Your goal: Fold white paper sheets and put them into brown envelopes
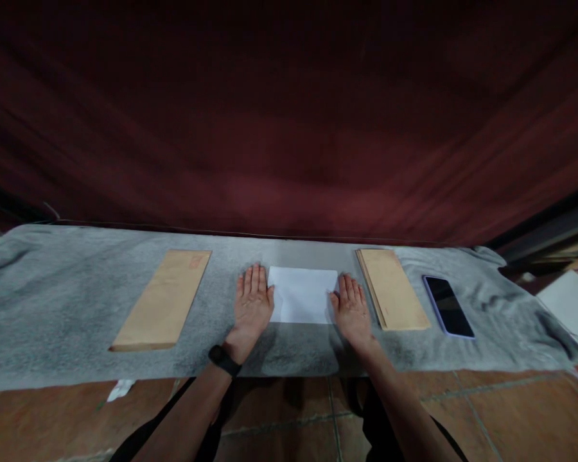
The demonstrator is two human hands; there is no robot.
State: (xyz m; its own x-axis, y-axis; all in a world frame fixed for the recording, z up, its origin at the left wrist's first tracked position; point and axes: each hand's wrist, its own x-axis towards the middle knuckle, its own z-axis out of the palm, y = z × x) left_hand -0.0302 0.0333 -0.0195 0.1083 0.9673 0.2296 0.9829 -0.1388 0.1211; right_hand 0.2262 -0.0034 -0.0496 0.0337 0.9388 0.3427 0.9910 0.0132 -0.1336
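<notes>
A white sheet of paper lies flat on the grey cloth in front of me. My left hand rests beside its left edge, palm up, fingers stretched out, the thumb at the paper's border. On the other side my right hand lies palm up too, fingers extended, its thumb over the paper's right edge. Neither hand holds anything. To the left is a brown envelope with a red mark near its top. A small stack of brown envelopes sits just right of my right hand.
A phone in a purple case lies right of the stack. Grey cloth covers the long surface. Behind it hangs a dark red curtain. A white scrap is on the tiled floor. A white board-like object stands far right.
</notes>
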